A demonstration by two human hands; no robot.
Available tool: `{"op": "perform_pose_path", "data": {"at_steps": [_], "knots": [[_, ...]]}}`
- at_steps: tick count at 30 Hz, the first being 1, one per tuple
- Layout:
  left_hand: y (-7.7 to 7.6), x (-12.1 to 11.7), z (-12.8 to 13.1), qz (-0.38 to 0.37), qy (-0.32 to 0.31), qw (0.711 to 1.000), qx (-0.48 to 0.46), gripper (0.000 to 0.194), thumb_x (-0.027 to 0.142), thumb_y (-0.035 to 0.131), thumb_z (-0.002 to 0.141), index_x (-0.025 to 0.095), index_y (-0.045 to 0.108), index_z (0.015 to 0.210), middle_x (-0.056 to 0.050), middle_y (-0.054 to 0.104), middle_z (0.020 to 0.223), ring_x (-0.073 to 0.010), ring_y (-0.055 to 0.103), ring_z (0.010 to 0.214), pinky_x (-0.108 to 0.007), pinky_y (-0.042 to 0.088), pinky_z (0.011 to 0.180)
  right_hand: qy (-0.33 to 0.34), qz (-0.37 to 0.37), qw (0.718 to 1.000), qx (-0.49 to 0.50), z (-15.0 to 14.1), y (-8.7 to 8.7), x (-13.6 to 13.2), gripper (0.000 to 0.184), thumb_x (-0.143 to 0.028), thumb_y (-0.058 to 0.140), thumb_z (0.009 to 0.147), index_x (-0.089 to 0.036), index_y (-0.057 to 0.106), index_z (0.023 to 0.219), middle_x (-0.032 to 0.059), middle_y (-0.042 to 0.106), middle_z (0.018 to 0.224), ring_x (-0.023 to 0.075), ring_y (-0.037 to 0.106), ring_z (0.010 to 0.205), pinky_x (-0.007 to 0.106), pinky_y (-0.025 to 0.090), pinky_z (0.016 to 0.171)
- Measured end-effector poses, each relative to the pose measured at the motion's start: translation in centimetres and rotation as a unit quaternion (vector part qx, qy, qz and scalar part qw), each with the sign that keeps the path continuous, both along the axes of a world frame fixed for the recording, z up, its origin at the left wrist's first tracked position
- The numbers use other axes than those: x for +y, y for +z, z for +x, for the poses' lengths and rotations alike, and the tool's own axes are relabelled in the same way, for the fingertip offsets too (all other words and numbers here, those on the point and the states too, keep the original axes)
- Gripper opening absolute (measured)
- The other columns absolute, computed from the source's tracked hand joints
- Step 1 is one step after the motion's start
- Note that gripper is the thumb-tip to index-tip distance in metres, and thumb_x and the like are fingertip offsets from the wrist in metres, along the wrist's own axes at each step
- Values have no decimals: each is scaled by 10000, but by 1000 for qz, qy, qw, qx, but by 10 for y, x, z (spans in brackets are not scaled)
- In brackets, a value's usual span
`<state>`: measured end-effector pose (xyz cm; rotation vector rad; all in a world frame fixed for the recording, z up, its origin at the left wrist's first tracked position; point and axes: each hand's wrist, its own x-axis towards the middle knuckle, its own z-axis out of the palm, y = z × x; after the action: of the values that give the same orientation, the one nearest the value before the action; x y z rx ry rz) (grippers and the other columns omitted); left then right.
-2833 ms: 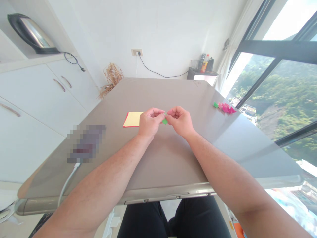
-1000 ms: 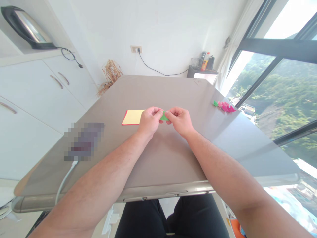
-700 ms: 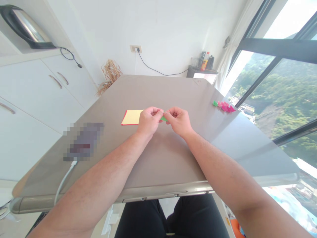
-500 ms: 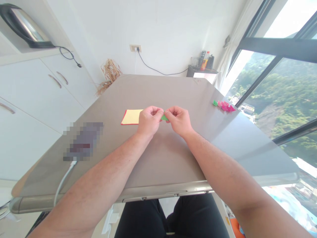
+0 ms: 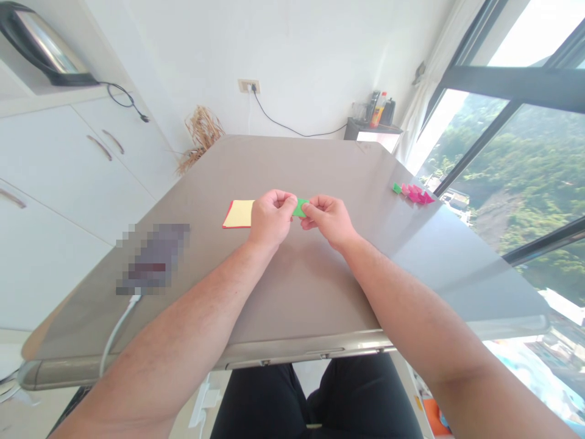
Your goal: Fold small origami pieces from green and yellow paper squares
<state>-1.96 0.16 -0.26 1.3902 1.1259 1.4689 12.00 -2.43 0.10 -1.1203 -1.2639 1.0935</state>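
Observation:
A small folded green paper piece is pinched between both my hands above the middle of the grey table. My left hand is closed on its left side, thumb and fingers curled. My right hand is closed on its right side, fingertips pressing the paper. Most of the piece is hidden by my fingers. Just left of my left hand a stack of yellow paper squares with a red edge lies flat on the table.
A row of folded pink and green paper pieces sits near the table's right edge by the window. A blurred-out object with a white cable lies at the front left. White cabinets stand left; a wall socket and black cord are behind.
The green piece has been turned and shows more between my fingers; both hands have stayed together at the same spot. The view has shifted slightly.

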Motion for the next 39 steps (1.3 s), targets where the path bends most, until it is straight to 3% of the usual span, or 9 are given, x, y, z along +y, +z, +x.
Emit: {"op": "perform_pose_path", "data": {"at_steps": [5, 15, 21, 25, 29, 34, 39], "knots": [[0, 2, -2, 10, 9, 1000, 6, 101, 278, 690, 790, 178, 685, 771, -20, 670, 700, -133, 585, 613, -266, 468, 590, 19, -10, 999, -29, 1, 1, -2, 170, -317, 741, 760, -196, 631, 712, 25, 708, 701, 145, 674, 648, 294, 583, 664], [0, 2, -1, 13, 40, 999, 14, 117, 297, 684, 804, 182, 678, 785, -23, 667, 709, -138, 583, 616, -276, 463, 593, 21, -20, 1000, 9, 0, -2, 3, 208, -351, 778, 738, -194, 641, 726, 15, 695, 686, 130, 644, 592, 298, 584, 633], [-1, 3, 0, 20, 42, 999, -15, 115, 301, 646, 815, 186, 653, 826, -20, 669, 753, -141, 614, 667, -266, 493, 601, 27, -38, 998, 41, -5, 3, -2, 147, -251, 762, 704, -189, 630, 721, 3, 676, 683, 130, 643, 609, 299, 594, 630], [-4, 1, 4, 25, 30, 997, -65, 101, 290, 633, 806, 196, 625, 843, -20, 670, 806, -145, 638, 727, -259, 507, 616, -14, -22, 999, 33, -7, 4, -2, 89, -215, 709, 707, -193, 624, 724, -11, 657, 654, 126, 633, 594, 293, 586, 618], [-4, -2, 5, 37, 25, 997, -58, 101, 229, 640, 763, 203, 604, 854, 2, 658, 753, -130, 625, 660, -267, 505, 638, -62, -9, 997, 43, -3, 4, 0, 75, -226, 691, 705, -196, 645, 755, -14, 643, 643, 124, 617, 597, 288, 576, 613], [-1, -3, 4, 51, 46, 996, -63, 229, 186, 655, 714, 222, 548, 913, 40, 644, 682, -128, 627, 641, -271, 493, 666, -46, -16, 996, 81, 0, 7, 0, 71, -213, 695, 668, -188, 637, 702, -9, 624, 644, 116, 589, 599, 285, 565, 615], [0, -4, 6, 40, 37, 994, -98, 215, 205, 676, 708, 223, 575, 897, 33, 654, 691, -135, 642, 662, -290, 511, 695, -42, -10, 992, 117, -1, 9, -2, 84, -213, 697, 663, -189, 621, 688, -7, 620, 643, 108, 566, 581, 274, 549, 594]]}}
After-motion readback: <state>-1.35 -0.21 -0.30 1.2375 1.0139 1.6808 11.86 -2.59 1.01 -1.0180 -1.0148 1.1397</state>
